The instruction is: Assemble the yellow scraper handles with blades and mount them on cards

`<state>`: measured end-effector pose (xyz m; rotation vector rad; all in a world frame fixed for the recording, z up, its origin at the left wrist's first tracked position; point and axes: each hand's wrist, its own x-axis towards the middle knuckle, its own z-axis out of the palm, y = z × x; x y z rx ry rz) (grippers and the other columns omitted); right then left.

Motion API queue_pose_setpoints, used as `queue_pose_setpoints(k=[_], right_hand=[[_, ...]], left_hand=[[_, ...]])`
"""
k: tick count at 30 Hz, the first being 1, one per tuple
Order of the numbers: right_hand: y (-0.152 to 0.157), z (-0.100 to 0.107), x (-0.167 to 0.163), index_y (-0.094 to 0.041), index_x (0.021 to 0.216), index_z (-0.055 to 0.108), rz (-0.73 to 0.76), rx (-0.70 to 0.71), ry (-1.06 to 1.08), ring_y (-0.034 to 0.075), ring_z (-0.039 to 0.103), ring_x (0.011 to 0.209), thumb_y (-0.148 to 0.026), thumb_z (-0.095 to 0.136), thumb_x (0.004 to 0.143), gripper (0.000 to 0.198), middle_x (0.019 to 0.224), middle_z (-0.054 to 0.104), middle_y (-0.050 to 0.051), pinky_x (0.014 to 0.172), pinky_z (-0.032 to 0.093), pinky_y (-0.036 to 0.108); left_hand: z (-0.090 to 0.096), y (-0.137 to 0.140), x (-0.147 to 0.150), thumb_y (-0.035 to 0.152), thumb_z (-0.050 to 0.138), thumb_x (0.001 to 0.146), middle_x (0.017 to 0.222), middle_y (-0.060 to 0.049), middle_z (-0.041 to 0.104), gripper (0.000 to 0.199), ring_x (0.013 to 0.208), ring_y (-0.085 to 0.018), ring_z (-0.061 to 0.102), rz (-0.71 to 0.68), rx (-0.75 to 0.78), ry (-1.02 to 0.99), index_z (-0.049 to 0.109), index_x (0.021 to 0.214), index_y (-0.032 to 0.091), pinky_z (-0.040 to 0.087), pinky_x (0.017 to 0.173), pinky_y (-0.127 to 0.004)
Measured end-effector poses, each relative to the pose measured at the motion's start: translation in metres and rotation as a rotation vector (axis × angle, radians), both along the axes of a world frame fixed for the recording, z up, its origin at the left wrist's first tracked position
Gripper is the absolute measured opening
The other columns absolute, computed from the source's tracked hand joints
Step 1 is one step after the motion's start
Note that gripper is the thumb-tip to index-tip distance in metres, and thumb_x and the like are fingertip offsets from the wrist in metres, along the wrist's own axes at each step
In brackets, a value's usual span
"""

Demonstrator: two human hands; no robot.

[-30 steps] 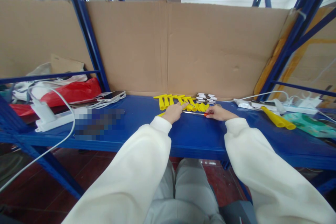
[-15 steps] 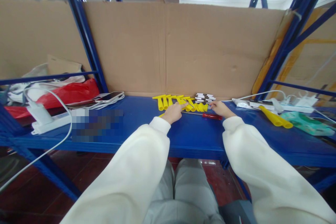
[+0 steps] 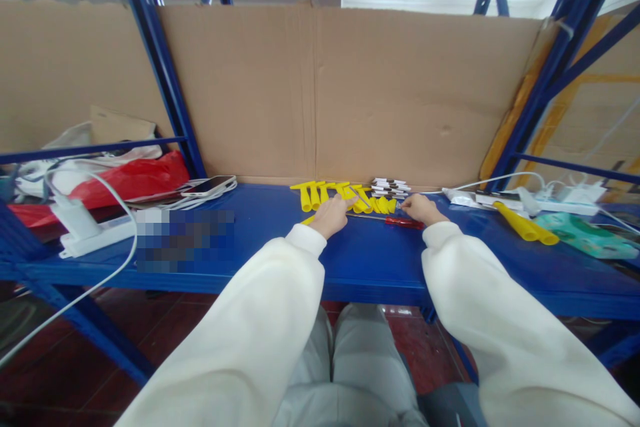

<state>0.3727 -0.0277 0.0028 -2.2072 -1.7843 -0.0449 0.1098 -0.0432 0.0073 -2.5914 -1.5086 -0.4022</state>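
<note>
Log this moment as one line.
left hand: at yellow parts, grip unclear | right hand: by red-handled tool, grip unclear | red-handled tool: on blue shelf | black-and-white pieces: near cardboard

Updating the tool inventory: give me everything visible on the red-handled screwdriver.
The red-handled screwdriver has a glossy, plastic-looking red handle and a slim, metallic-looking shaft. It lies roughly crosswise on the blue shelf, in front of the yellow pieces, handle by the right hand, shaft running toward the left hand. Its tip can't be made out, nor whether either hand touches it.
</note>
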Motion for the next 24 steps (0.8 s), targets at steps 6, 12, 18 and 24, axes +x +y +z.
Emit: queue_pose_setpoints(k=[6,12,18,24], right_hand=[[0.0004,-0.0012,0.0016,-0.028,0.113,0.079,-0.01,-0.043,-0.028,0.031,0.064,0.122,-0.013,0.054,0.086,0.039,0.127,0.072,0.009,0.107,0.046,0.048],[0.0039,-0.0026,0.0021,-0.026,0.12,0.077,0.026,-0.07,-0.035,0.032,0.063,0.125,-0.012,0.052,0.086,0.044,0.133,0.069,0.01,0.106,0.047,0.047],[0.0057,-0.0001,-0.0003,-0.027,0.125,0.073,0.04,-0.112,-0.068,0.029,0.059,0.129,-0.012,0.05,0.087,0.048,0.137,0.066,0.007,0.106,0.047,0.044],[0.0074,0.0016,-0.0045,-0.026,0.123,0.075,0.056,-0.112,-0.112,0.029,0.059,0.129,-0.014,0.052,0.087,0.044,0.135,0.068,0.009,0.107,0.047,0.042]], left_hand=[[-0.002,0.0026,-0.0015,0.012,0.041,0.096,0.124,-0.015,0.062,0.06,0.115,-0.03,0.064,0.029,-0.001,-0.037,0.045,0.154,0.027,0.052,0.096,-0.04],[-0.0027,0.0024,-0.0016,0.013,0.042,0.096,0.125,-0.015,0.063,0.059,0.115,-0.029,0.064,0.016,-0.036,-0.038,0.046,0.153,0.027,0.052,0.097,-0.04],[-0.0033,0.0021,-0.0006,0.016,0.044,0.098,0.124,-0.013,0.063,0.055,0.114,-0.027,0.066,0.014,-0.035,-0.02,0.049,0.151,0.029,0.052,0.097,-0.036],[-0.0037,0.0026,0.0,0.016,0.043,0.098,0.123,-0.013,0.064,0.054,0.113,-0.026,0.067,0.012,-0.033,-0.006,0.05,0.15,0.03,0.052,0.096,-0.035]])
